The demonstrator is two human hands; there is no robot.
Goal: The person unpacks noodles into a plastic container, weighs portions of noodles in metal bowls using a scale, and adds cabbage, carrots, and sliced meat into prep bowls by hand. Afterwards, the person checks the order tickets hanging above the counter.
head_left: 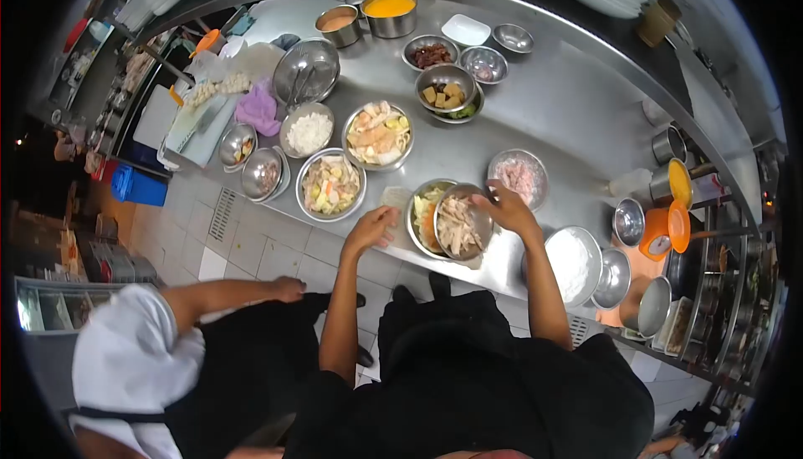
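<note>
My right hand (510,207) is at the right rim of a steel bowl of pale meat strips (458,226), with the thumb over the rim and the fingers on its outer side. That bowl overlaps another steel bowl holding shredded cabbage and carrot (424,214). My left hand (374,229) hangs at the table's front edge, fingers loosely bent and apart, holding nothing. Close by it stands a small clear container (395,200). Just beyond my right hand sits a bowl of pink minced meat (519,177).
A steel table (577,116) carries bowls of mixed vegetables (330,184), white shreds (308,133) and tofu cubes (443,96). A pan of white powder (572,265) and an orange scale (658,233) are at right. Another person's hand (288,289) is at left.
</note>
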